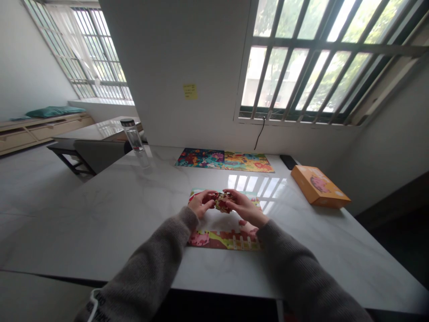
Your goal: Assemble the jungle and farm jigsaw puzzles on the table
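Both my hands meet over a partly assembled jigsaw puzzle on the table. Between them is a small clump of puzzle pieces, brown with pale edges, raised above the puzzle. My left hand has its thumb and fingers closed on the left side of the clump. My right hand grips its right side, thumb in front and fingers behind. Pink pigs and a fence show along the puzzle's lower strip; its middle is bare table. My hands and sleeves cover parts of its left and right sides.
Two colourful picture sheets lie by the wall. At the right are an orange box and a black phone-like object. A clear bottle stands at the back left of the white table.
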A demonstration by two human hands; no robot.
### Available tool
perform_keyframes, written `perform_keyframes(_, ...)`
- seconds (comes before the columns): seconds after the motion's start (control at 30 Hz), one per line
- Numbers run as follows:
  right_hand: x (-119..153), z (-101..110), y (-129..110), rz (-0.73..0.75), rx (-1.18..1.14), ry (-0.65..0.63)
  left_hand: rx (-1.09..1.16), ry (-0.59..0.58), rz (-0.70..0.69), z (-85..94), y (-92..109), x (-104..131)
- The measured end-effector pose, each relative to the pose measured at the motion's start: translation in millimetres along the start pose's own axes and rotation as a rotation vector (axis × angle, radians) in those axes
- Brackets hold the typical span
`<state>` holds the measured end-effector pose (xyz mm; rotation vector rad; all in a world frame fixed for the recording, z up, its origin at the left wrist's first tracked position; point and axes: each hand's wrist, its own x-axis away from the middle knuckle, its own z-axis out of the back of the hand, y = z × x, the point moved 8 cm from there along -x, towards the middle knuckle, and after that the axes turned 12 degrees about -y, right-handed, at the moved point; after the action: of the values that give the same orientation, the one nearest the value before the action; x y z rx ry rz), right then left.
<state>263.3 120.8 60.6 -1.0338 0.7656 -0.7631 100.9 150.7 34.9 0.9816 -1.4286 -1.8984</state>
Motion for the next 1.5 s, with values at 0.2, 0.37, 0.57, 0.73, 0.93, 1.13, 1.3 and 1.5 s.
perform_keyframes(0.2, -28, 29, 19, -0.032, -0.138, 0.122, 0.006, 0.255, 0.019, 44.8, -7, 1)
perform_keyframes(0.37, -67, 65, 43, -0.146, 0.056, 0.264, -0.08, 0.409, 0.037, 73.1, -12, 6)
perform_keyframes(0.57, -102, 69, 55, -0.208, 0.202, 0.205, -0.022, 0.339, 0.046, 62.5, -14, 4)
perform_keyframes(0.73, -107, 74, 62, -0.239, 0.372, 0.206, 0.047, 0.326, 0.044, 57.8, -12, 3)
perform_keyframes(0.93, -96, 73, 47, -0.178, 0.578, 0.265, 0.053, 0.296, 0.058, 51.1, -7, 2)
perform_keyframes(1.13, -78, 42, 1, -0.034, 0.64, 0.197, 0.089, 0.266, 0.058, 42.1, 0, 2)
perform_keyframes(1.3, -30, -4, -40, 0.153, 0.412, 0.121, 0.201, 0.217, 0.035, 33.1, 6, 1)
perform_keyframes(1.5, 7, -23, -47, 0.078, 0.225, 0.207, 0.313, 0.076, -0.043, 9.7, 17, 0)
